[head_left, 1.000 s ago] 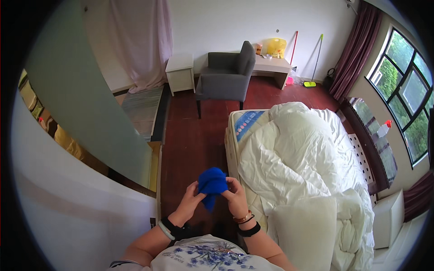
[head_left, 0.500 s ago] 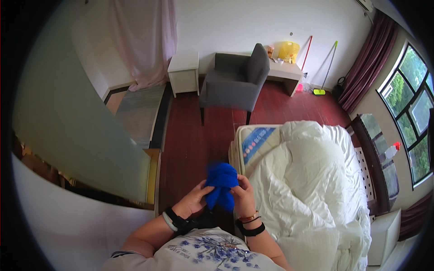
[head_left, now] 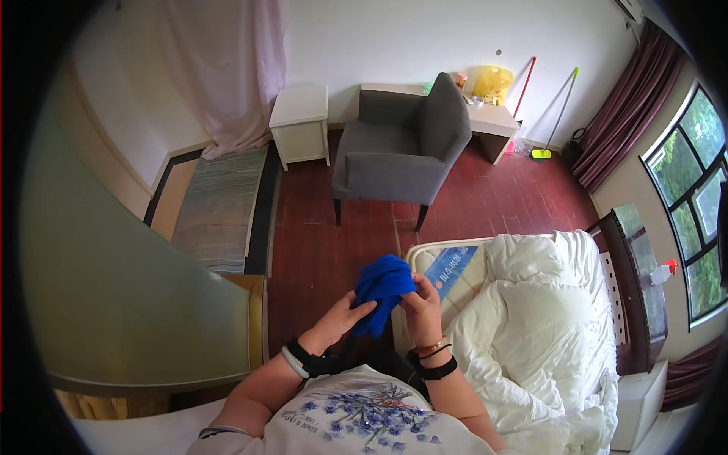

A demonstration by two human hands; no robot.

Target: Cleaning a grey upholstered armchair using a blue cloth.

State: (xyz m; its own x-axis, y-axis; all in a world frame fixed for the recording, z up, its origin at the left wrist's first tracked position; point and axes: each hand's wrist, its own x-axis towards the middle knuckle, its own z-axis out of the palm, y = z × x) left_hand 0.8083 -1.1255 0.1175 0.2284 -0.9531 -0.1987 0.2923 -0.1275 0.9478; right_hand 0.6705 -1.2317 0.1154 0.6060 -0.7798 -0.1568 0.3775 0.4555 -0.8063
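Note:
A blue cloth, bunched and folded, hangs in front of my body between both hands. My left hand grips its left side, the thumb lying over the fabric. On the other side my right hand pinches the cloth's right edge between thumb and fingers. The fingers behind the cloth are partly hidden. The bed's mattress has its corner just beyond my right hand, and a rumpled white duvet covers most of it.
A grey armchair stands ahead on the red wooden floor. Behind it are a white cabinet and a desk with a yellow bag. A frosted glass partition curves along my left. A spray bottle rests on the headboard.
The blue cloth has shifted slightly up and right with both hands, and its shape has loosened from a twisted bunch. The armchair and cabinet now appear nearer.

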